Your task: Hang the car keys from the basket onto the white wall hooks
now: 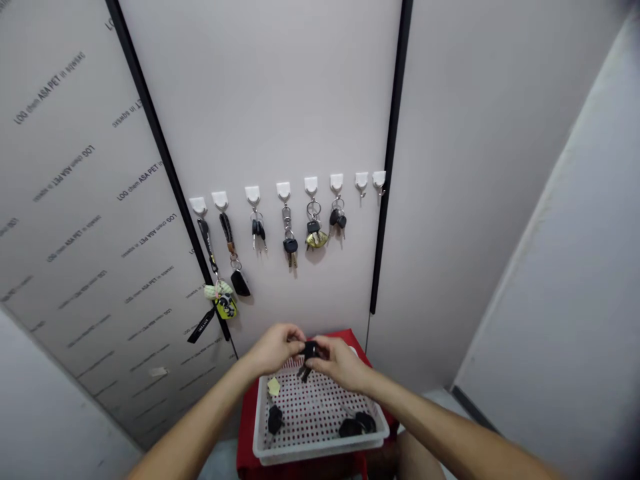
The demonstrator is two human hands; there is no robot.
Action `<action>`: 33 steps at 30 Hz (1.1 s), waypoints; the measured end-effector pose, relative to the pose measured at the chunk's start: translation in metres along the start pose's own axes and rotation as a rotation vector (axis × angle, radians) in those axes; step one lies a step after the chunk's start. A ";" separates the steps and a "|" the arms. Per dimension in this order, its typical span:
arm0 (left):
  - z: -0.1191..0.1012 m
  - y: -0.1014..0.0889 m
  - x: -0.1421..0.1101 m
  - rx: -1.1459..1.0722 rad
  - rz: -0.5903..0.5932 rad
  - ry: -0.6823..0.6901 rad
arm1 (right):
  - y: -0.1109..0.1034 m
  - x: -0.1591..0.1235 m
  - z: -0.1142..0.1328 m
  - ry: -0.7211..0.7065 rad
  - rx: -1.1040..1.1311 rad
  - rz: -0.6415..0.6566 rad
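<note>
Between both hands, above the far part of a white perforated basket (320,455), is a bunch of black-headed keys (309,351). My left hand (280,348) pinches it from the left with thumb and fingers. From the right, my right hand (337,360) closes its fingers on the same bunch. The key blades hang down below the fingers. Inside the basket lie a black key bunch (275,420) at the left, more black keys (357,424) at the right, and a small pale yellow piece (273,387).
White adhesive hooks (283,191) run in a row along the grey panel. Several hold key bunches, such as keys with a yellow tag (315,237); the two rightmost hooks (379,180) hold none. A red stool (245,440) supports the basket. Black vertical strips (395,120) divide the panels.
</note>
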State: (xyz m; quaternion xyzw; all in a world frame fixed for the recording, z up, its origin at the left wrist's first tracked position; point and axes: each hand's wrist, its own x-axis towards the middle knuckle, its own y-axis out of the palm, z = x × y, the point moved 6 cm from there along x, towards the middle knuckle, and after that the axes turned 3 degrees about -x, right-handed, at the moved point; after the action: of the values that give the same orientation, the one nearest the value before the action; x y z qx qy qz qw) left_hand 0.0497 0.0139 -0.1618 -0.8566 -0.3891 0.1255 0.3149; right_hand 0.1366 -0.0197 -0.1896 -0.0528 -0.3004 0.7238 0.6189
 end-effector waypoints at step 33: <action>-0.182 -0.047 0.039 0.211 -0.481 0.498 | -0.215 0.050 0.121 -0.104 0.063 -0.791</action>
State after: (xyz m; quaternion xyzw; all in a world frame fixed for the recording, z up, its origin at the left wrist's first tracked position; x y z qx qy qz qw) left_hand 0.1321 -0.0137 0.0094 -0.7077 -0.4758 -0.1250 0.5071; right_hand 0.2569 -0.0063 0.0318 0.1227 -0.3060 0.4401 0.8353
